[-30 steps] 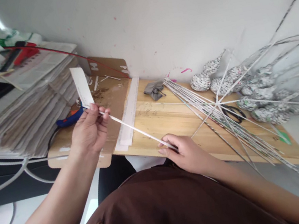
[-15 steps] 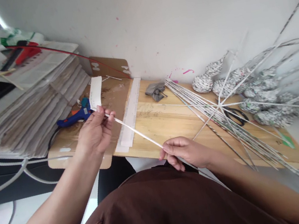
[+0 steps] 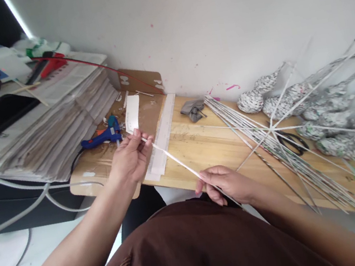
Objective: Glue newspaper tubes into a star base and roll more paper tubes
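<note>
A thin white rolled-paper stick (image 3: 180, 162) stretches slantwise between my hands above the front edge of the wooden board. At its upper end, my left hand (image 3: 131, 158) pinches it between thumb and fingers. A flat paper strip (image 3: 132, 112) stands out past those fingertips and seems to be the unrolled end of the same stick. My right hand (image 3: 225, 184) grips the lower part between thumb and forefinger, with the other fingers curled below. The rest of the stick passes under this hand toward my lap.
Left of my hands lie a blue glue gun (image 3: 104, 136) and a tall newspaper stack (image 3: 80, 109). Flat paper strips (image 3: 161, 140) rest on the board. To the right are a bundle of paper sticks (image 3: 249, 131), black-handled scissors (image 3: 294, 143) and woven paper shapes (image 3: 269, 89).
The camera has turned slightly left, so the scene sits farther right. Both hands keep their hold on the paper stick, with little other visible change.
</note>
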Available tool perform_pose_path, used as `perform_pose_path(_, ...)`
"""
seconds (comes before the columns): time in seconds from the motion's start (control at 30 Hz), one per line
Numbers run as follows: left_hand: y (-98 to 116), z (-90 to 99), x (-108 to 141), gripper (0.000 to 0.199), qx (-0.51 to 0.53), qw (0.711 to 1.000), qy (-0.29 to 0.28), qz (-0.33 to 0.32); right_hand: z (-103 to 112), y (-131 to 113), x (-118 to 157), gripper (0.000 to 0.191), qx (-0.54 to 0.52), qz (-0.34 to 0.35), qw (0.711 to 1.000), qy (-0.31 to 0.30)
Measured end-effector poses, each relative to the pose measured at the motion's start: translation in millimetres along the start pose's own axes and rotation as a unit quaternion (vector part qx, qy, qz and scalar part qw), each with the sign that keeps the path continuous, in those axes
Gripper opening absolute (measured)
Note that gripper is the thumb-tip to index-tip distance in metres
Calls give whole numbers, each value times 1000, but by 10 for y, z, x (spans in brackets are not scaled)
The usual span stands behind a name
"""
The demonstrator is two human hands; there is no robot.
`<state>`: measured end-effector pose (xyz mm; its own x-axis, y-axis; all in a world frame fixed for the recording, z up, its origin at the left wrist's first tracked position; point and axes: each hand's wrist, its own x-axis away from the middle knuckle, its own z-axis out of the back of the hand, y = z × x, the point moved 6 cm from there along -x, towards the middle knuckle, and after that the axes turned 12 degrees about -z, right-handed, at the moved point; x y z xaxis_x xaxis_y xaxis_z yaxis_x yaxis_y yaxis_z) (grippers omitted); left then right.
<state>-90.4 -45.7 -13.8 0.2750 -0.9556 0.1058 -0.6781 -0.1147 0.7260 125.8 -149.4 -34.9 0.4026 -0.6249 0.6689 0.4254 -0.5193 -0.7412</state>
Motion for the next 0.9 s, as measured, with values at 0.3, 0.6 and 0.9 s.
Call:
perform_pose_path(0.3, -42, -23, 65, 18, 11, 1000, 1, 21, 101, -231, 94, 35, 139, 127, 963, 193)
perform_pose_path(0.6, -75, -61, 111, 16, 7, 999, -25, 28, 8, -180, -45, 39, -18, 49, 999, 3)
perform_pose_path(0.9, -163, -64, 170, 11, -4, 997, -61, 42, -109, -196, -134, 44, -116, 24, 988, -98)
